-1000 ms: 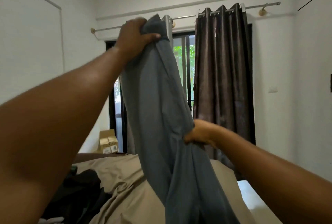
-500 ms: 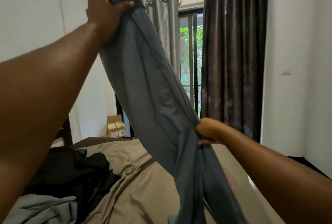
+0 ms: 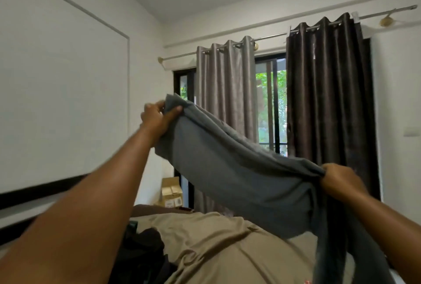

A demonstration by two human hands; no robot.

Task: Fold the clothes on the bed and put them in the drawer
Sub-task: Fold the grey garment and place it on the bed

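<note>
Above the bed (image 3: 227, 245), left hand (image 3: 157, 119) and right hand (image 3: 339, 181) grasp grey trousers (image 3: 239, 174) mid-fold; next, probably bring the ends together.

Tail of grey garment (image 3: 239, 181) cut off below, dark clothes (image 3: 143, 251) partly behind forearm (image 3: 91, 215)

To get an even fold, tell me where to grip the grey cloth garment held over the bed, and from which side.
Grip the long grey cloth garment at its upper edge, one bunched end in each hand, from the near side, as the left hand and right hand do. It sags between them and a tail hangs below the right hand, so probably gather that tail next.
</note>
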